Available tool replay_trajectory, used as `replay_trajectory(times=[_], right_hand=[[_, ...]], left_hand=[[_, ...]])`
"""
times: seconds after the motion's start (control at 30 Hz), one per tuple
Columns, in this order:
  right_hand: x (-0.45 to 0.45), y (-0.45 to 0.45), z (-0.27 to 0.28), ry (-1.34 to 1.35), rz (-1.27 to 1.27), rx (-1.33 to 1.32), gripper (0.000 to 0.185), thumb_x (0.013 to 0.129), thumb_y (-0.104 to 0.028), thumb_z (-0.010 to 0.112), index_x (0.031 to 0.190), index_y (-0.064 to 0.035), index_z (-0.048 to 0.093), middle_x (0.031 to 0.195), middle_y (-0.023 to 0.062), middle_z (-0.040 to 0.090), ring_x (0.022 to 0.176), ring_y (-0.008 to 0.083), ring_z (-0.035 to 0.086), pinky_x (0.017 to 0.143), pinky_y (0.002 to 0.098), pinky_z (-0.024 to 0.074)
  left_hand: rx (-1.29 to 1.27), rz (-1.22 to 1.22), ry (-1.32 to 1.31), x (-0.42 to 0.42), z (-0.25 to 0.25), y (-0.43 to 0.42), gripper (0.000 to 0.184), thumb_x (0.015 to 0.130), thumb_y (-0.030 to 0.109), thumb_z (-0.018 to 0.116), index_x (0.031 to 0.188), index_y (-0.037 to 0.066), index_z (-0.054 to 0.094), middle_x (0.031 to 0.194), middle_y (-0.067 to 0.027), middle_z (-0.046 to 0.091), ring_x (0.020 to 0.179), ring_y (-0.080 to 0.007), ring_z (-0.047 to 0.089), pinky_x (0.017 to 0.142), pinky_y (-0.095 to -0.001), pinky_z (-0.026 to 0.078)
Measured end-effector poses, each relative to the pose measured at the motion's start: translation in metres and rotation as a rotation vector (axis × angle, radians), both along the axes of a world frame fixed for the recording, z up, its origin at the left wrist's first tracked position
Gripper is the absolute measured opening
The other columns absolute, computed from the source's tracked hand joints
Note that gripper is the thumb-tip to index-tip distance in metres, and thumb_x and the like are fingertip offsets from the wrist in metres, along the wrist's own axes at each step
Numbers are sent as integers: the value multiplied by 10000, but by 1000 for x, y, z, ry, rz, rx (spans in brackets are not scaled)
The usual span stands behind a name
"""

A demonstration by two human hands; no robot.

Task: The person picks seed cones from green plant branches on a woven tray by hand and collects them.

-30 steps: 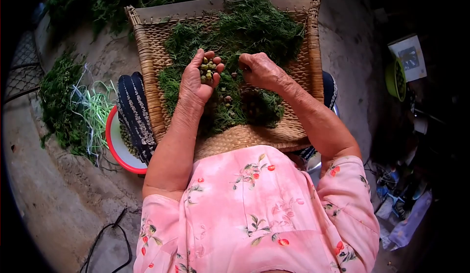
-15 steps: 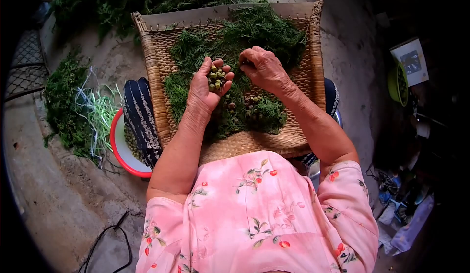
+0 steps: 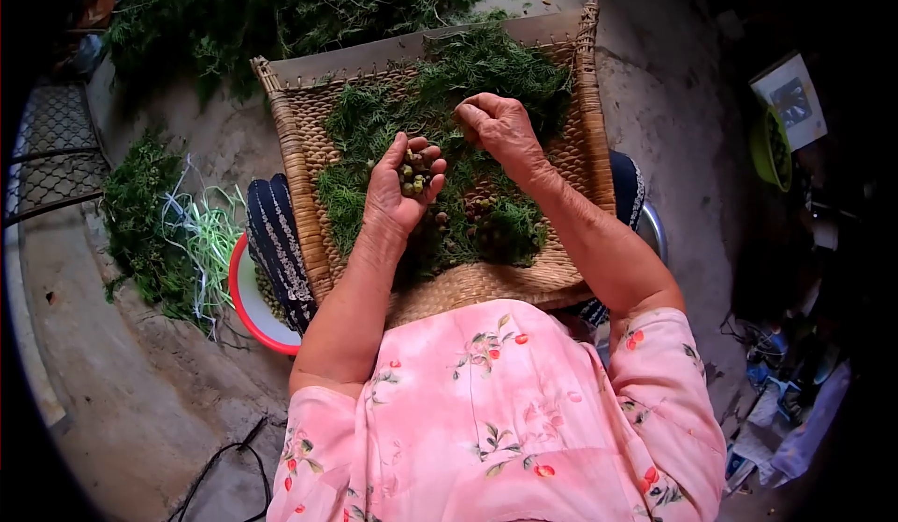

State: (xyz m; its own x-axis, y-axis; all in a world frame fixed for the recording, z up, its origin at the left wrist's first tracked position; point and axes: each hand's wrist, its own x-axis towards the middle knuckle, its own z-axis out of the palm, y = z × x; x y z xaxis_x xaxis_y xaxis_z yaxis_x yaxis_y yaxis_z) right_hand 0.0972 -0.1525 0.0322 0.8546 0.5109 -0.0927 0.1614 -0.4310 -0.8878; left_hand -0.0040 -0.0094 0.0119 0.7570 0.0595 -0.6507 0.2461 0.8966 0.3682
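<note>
A woven wicker tray (image 3: 301, 157) rests on my lap, with green leafy sprigs (image 3: 348, 199) spread over it. Palm up over its middle, my left hand (image 3: 404, 185) cups several small green, round seed cones (image 3: 414, 174) with curled fingers. To the right, my right hand (image 3: 499, 129) is held above the sprigs with thumb and fingertips pinched together; what lies between them, if anything, is too small to make out. Several brownish cones (image 3: 482, 206) lie among the sprigs near the tray's front.
A red-rimmed basin (image 3: 241, 299) with green cones stands by my left leg. Leafy branches (image 3: 234, 17) lie on the floor beyond the tray, and more (image 3: 140, 227) at left beside pale green string (image 3: 206, 237). A green bowl (image 3: 784, 152) is at right.
The view has shifted a little. My left hand still cups the cones. My right hand stays above the sprigs, its fingers now pinched and pointing left.
</note>
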Motion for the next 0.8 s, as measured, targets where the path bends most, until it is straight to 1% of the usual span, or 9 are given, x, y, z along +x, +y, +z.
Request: replay_trajectory(times=[0.2,0.27,0.33,0.47,0.53,0.57,0.63,0.73,0.8], right_hand=[[-46,25,-10,789,-235,589,366,885,-416,546,886,-53,589,750,4,566,694,102,535,590,269,473],[-59,36,-4,889,-241,729,378,888,-445,526,913,-72,582,782,-10,563,715,105,538,622,262,470],[-68,42,12,758,-190,714,361,907,-427,502,902,-72,568,792,-8,558,711,107,528,636,255,456],[-70,57,-2,533,-209,794,329,941,-386,447,850,-86,544,771,-3,543,682,100,481,640,262,437],[-65,61,7,1129,-220,1064,361,955,-334,395,1106,-28,511,907,46,555,807,160,522,758,282,458],[-67,60,12,1123,-270,1035,304,952,-372,423,879,-97,528,807,2,527,723,105,472,680,268,442],[-57,68,-45,1186,-173,1233,296,957,-361,407,907,-92,519,841,7,529,739,108,476,692,272,445],[-59,67,-31,817,63,1257,259,961,-295,389,1020,-67,495,959,13,531,823,111,495,739,258,442],[-66,61,-18,664,4,1014,247,937,-234,414,1071,-44,496,1012,15,530,895,113,507,792,247,434]], left_hand=[[81,274,-6,6,10,-20,202,889,280,553,869,80,571,787,-51,631,671,-159,602,560,-306,529],[362,423,-107,8,9,-23,170,892,243,554,881,74,574,780,-41,628,658,-150,595,565,-277,519],[418,398,-119,3,27,-31,134,890,184,567,896,53,597,779,-30,623,667,-117,576,584,-245,495],[1030,393,-221,-1,27,-39,107,863,134,621,864,27,623,791,-16,608,708,-75,538,622,-221,460],[1124,362,-241,-2,31,-36,132,873,153,607,907,28,634,806,6,609,715,-60,519,625,-211,447],[1192,364,-268,-3,34,-37,139,871,158,609,908,26,630,815,6,612,736,-72,531,652,-219,458],[1403,316,-342,-5,38,-39,168,869,176,608,923,18,627,957,-47,616,866,-141,564,768,-267,459],[1601,265,-442,-6,44,-38,221,862,212,610,964,17,630,1079,-99,591,1012,-218,541,881,-322,417],[1709,226,-507,-7,50,-38,257,856,237,612,989,18,633,1140,-125,572,1093,-261,514,939,-354,384]])
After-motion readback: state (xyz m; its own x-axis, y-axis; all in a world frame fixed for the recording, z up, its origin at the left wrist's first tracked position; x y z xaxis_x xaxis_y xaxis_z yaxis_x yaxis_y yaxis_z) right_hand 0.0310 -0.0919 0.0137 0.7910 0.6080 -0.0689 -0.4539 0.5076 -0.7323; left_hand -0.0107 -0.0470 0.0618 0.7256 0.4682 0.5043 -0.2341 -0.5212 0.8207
